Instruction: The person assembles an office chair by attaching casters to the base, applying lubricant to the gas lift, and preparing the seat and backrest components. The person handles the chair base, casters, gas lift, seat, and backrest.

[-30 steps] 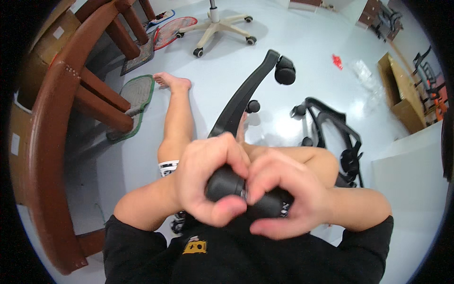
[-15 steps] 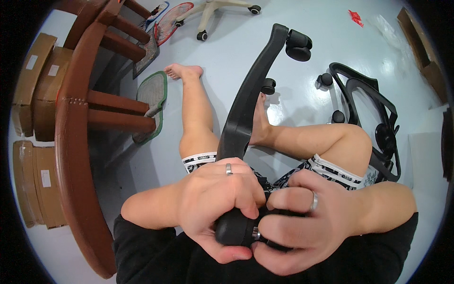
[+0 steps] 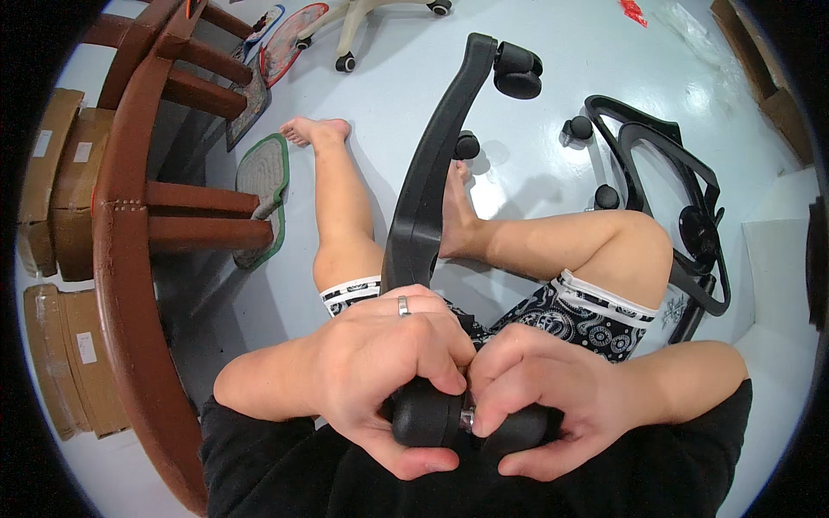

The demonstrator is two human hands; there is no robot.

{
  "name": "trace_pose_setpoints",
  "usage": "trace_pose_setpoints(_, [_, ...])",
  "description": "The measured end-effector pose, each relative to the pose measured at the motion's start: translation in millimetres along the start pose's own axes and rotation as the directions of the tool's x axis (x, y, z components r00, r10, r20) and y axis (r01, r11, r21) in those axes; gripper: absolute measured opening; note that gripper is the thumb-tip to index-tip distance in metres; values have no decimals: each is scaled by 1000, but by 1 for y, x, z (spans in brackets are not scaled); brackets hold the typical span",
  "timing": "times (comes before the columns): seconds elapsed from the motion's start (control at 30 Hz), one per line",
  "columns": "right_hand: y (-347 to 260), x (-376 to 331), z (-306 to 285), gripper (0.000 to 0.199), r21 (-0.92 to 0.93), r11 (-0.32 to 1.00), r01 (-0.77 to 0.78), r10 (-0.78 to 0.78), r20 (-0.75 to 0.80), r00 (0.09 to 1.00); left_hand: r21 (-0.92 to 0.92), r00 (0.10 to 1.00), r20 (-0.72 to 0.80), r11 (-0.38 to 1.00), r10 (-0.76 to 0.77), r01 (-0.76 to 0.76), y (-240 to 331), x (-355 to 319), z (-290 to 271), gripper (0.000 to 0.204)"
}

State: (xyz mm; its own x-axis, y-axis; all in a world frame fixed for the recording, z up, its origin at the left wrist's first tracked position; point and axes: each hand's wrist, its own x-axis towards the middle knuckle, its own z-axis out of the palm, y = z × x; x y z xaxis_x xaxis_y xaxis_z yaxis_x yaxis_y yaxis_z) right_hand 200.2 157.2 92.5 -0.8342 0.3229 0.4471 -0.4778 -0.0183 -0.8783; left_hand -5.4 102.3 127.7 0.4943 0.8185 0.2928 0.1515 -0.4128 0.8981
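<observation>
A black chair base (image 3: 420, 203) stands up in front of me, one long leg reaching away with casters (image 3: 518, 71) on it. My left hand (image 3: 393, 363), with a ring on one finger, is wrapped around the rounded black end of a near leg (image 3: 427, 416). My right hand (image 3: 561, 393) grips a black caster (image 3: 518, 429) between thumb and fingers. A short bit of shiny metal stem (image 3: 467, 420) shows between caster and leg end. How deep the stem sits is hidden.
A black chair frame (image 3: 712, 224) lies on the floor at right, beside loose casters (image 3: 578, 129). Cardboard boxes (image 3: 86, 345) and a brown wooden rail (image 3: 129, 285) stand at left. A pale wheeled base (image 3: 350, 30) and clear plastic (image 3: 691, 34) are at the far side.
My right hand's fingers have shifted and bent around the caster, showing more of it. My left hand keeps its hold on the leg end. The view has moved slightly.
</observation>
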Motion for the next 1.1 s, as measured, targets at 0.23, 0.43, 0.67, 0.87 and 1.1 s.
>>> trace_pose_setpoints(0.23, [-1,-4,0,24,-828,428,362,-382,197,903,21,999,43,1000,-18,17,0,1,0,47])
trace_pose_setpoints(0.43, [-2,-8,-4,26,-693,648,316,-256,193,947,1,999,6,999,-35,35,1,0,5,47])
trace_pose_setpoints(0.67, [5,-18,5,33,344,921,-183,202,-18,979,9,999,31,999,-43,43,2,1,1,45])
trace_pose_setpoints(0.87, [4,-22,3,33,6,999,-40,40,41,998,-14,996,68,998,-54,55,1,2,7,43])
trace_pose_setpoints(1.1, [-12,-34,-48,33,-865,500,37,-161,-51,986,-246,869,-491,967,-60,-72,11,12,-40,45])
